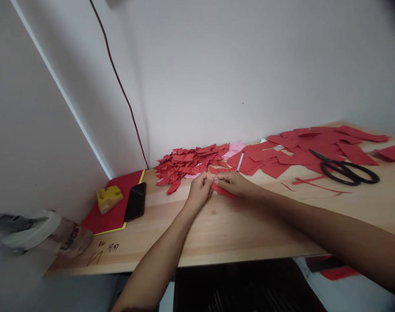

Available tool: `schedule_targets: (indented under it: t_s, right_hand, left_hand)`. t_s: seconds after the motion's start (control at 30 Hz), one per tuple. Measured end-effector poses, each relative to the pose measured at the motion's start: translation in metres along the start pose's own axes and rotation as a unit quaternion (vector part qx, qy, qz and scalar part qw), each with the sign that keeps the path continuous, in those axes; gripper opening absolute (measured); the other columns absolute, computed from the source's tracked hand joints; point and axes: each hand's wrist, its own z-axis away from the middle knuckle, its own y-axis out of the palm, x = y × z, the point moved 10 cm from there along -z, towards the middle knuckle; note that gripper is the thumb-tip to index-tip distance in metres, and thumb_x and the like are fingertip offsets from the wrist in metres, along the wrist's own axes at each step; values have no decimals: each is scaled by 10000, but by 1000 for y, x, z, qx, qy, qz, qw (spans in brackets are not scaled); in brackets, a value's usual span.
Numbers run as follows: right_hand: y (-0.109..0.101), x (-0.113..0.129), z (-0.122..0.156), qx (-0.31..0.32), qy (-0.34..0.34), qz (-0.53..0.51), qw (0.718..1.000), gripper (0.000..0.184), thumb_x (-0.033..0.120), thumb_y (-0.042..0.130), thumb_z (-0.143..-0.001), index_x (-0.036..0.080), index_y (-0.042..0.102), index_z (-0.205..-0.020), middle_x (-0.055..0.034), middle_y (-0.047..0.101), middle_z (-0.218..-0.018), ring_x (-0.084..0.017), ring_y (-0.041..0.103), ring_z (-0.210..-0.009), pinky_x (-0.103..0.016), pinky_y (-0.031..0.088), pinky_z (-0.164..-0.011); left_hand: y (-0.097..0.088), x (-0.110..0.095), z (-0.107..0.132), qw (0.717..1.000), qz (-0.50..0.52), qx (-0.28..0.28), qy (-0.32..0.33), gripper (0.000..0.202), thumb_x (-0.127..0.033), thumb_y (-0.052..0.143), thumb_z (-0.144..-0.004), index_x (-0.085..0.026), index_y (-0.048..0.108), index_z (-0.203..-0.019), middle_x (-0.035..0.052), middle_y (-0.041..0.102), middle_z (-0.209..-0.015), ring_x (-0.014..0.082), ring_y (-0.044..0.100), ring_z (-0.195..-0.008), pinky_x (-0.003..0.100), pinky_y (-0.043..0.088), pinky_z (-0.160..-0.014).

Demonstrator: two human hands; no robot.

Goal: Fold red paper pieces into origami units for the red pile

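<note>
A dark thing (243, 286) is under the near edge of the wood table (217, 238); can't tell what it is. Black pen marks (103, 252) are on the wood at the near L corner. A clear cup (74, 238) w/ a white lid and dark letters lies tilted in view by that corner. Just past it is a red folder (96, 220) w/ yellow edges. A small yellow pack (110, 199) sits on it, and a black phone (135, 202) lies at its R side, partly on it.

Mid table, L hand (199, 188) and R hand (233, 183) are close tog. Both pinch one small red paper (224, 192) b/w thumb & fingers, grip narrow. The paper is just over the wood, w/ a red flap under the R hand. Its folds are too small to tell.

Off to the R are thin red strips (327, 186) and black scissors (343, 170), tips on the red sheets (301, 145). Past the hands is a pile of pointy red folds (187, 161), w/ pink paper (235, 148) at its R end. A white pen (239, 161) is near the R hand. At the back: a pale wall (233, 73) & a dark red cord (119, 82).
</note>
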Motion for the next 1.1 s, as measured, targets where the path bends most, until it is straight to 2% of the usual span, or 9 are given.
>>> schedule_targets:
  t_s: [0.1,0.2,0.37,0.47,0.7,0.9,1.1]
  right_hand:
    - [-4,-1,0,-17,7,0,1000,326,412,411,-897,202,412,-646,28,395,-619,-125,376,-600,-258,295,-567]
    - [-7,-1,1,-27,15,1,1000,333,416,417,-894,207,389,-636,36,349,-612,-122,360,-593,-254,280,-558]
    - [-6,2,1,-19,13,0,1000,304,405,418,-889,210,394,-657,30,389,-634,-124,386,-596,-254,309,-567]
    - [-5,4,0,-25,8,4,1000,250,356,410,-881,209,411,-678,19,430,-658,-132,417,-615,-259,326,-583]
    - [-13,10,2,-46,-2,14,999,233,307,422,-860,216,394,-647,20,439,-632,-135,414,-613,-263,339,-610]
    - [-19,8,2,-75,4,11,997,259,348,412,-884,216,402,-662,15,448,-656,-139,432,-645,-257,340,-611]
    - [-16,3,2,-75,9,-3,997,312,396,412,-890,207,422,-642,18,444,-639,-136,432,-632,-256,335,-600]
  left_hand:
    - [6,-1,1,999,38,29,1,314,-487,479,-876,-199,447,-754,-65,458,-521,81,417,-427,208,320,-464]
    - [3,-3,1,998,51,24,6,313,-482,494,-864,-193,451,-750,-46,506,-559,78,448,-443,202,335,-466]
    - [-3,0,-1,999,31,4,17,320,-433,551,-843,-187,449,-667,-70,428,-484,65,361,-408,202,268,-451]
    - [-3,3,0,1000,18,5,18,306,-405,585,-831,-183,460,-661,-70,432,-471,68,368,-416,204,248,-459]
    - [3,-2,2,1000,23,11,13,373,-469,548,-862,-185,461,-635,-60,442,-453,75,369,-393,215,252,-445]
    - [2,-13,4,999,9,16,37,351,-433,547,-864,-181,466,-635,-52,450,-493,81,401,-452,219,284,-485]
    - [5,-9,5,999,16,33,28,336,-431,554,-864,-175,482,-659,-51,474,-507,76,393,-456,216,282,-495]
